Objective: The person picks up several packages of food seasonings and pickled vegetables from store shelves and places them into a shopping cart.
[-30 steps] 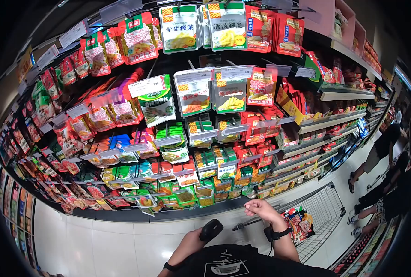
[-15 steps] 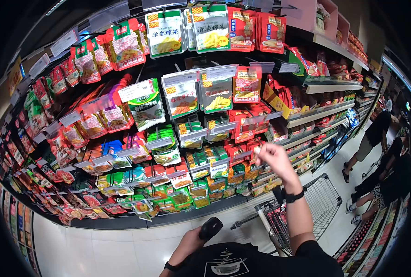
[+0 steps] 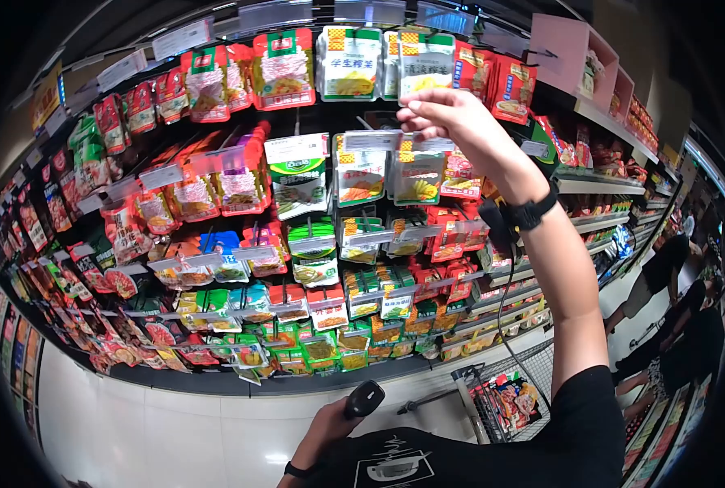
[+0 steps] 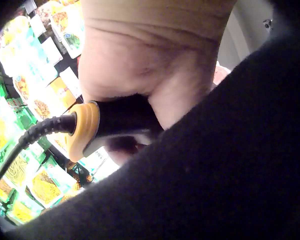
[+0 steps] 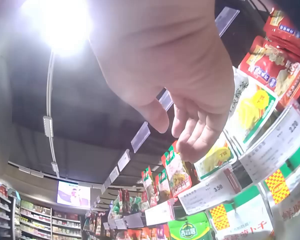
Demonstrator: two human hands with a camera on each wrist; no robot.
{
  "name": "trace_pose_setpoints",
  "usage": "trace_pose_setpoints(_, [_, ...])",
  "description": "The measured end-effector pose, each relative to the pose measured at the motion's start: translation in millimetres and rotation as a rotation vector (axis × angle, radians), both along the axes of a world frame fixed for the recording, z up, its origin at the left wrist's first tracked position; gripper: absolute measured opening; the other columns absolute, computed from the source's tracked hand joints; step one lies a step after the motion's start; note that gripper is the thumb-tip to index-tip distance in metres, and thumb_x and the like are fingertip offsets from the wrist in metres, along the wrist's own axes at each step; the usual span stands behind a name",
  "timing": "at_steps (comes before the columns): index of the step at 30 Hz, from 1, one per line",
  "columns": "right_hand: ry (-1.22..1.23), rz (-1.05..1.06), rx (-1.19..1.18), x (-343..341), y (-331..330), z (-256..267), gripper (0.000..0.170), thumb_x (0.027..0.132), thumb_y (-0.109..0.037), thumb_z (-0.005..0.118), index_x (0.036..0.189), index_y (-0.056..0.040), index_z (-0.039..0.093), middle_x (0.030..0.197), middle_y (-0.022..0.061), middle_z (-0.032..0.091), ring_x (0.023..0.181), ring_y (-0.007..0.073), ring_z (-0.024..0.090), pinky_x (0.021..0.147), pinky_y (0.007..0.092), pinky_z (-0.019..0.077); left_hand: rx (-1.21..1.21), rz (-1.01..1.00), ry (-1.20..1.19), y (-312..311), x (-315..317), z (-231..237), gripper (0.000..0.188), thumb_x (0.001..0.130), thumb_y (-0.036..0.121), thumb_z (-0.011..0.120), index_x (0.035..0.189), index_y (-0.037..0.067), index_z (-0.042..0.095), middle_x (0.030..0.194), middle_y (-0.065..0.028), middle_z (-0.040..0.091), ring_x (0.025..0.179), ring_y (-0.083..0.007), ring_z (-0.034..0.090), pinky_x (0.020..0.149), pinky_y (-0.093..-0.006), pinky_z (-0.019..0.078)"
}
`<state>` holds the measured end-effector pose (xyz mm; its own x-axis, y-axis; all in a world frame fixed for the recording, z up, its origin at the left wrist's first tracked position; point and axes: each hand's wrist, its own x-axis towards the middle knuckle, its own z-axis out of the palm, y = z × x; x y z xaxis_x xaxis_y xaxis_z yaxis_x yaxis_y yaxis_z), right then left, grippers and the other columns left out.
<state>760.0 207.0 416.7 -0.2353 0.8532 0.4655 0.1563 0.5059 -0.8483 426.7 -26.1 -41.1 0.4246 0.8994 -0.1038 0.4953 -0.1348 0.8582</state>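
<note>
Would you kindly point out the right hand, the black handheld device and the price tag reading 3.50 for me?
Right hand [image 3: 458, 122]: head view, middle of the hand.
Black handheld device [image 3: 366, 398]: head view, middle of its exposed end.
Price tag reading 3.50 [image 5: 210, 192]: right wrist view, middle of its white face.

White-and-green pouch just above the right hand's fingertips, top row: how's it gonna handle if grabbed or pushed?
The pouch is likely floppy: it looks like a flat film packet. Probably a bit slippery, given the shine on its printed face. Pushed, it may swing, since it seems to hang from its top edge.
</note>
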Motion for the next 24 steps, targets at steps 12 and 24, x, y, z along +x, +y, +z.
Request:
trace_pose_setpoints(12, [-0.258,-0.017,0.007,-99,115,22,0.053,0.104,-0.021,0.076,0.147,0.0079,0.063,0.121,0.0132,0.077,0.095,0.0158,0.076,0.073,0.0301,0.0647,0.015,0.253,-0.143,-28,-49,32,0.033,0.096,0.017,0.083,0.126,0.005,0.074,0.104,-0.0212,0.080,0.102,-0.0404,0.079,0.086,-0.0431,0.0597])
trace_pose_setpoints(24, [-0.207,-0.125,-0.032,-145,155,30,0.051,0.105,-0.032,0.080,0.135,0.0068,0.069,0.109,0.0080,0.075,0.087,0.0154,0.076,0.073,0.0334,0.0677,-0.007,0.412,-0.031,-40,-97,25,0.037,0.093,0.018,0.085,0.127,0.006,0.075,0.107,-0.0209,0.081,0.105,-0.0417,0.078,0.087,-0.0443,0.0611])
